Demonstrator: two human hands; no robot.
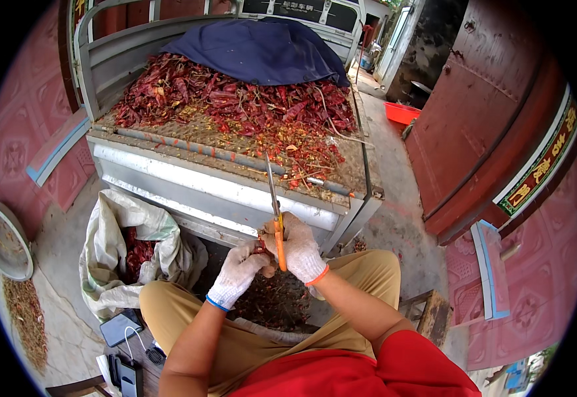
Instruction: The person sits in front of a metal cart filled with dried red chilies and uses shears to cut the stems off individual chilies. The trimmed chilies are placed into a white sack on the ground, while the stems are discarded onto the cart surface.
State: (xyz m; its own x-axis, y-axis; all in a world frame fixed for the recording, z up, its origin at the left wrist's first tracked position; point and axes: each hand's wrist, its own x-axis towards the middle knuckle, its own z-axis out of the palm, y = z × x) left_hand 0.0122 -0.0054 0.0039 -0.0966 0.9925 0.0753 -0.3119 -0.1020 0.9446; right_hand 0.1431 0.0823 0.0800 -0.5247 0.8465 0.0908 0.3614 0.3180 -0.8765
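Observation:
My right hand (299,244), in a white knitted work glove with an orange cuff, grips a pair of scissors (279,240) by orange handles. The blades point away from me, towards the truck bed, and look closed or nearly so. Close beside it, my left hand (241,267) wears a similar glove with a blue cuff. Its fingers pinch a dried red chili pepper (260,248), mostly hidden by the glove. Ahead lies a heap of dried red chilies (209,97) on the cargo bed (164,131), partly under a dark blue cloth (263,52).
A white woven sack (101,258) with red chilies (138,255) stands open at my left. Chili bits (278,300) litter the ground between my knees. A phone (119,328) and a cabled device (128,379) lie lower left. A metal basin (5,240) leans farther left; a wooden stool (434,317) stands right.

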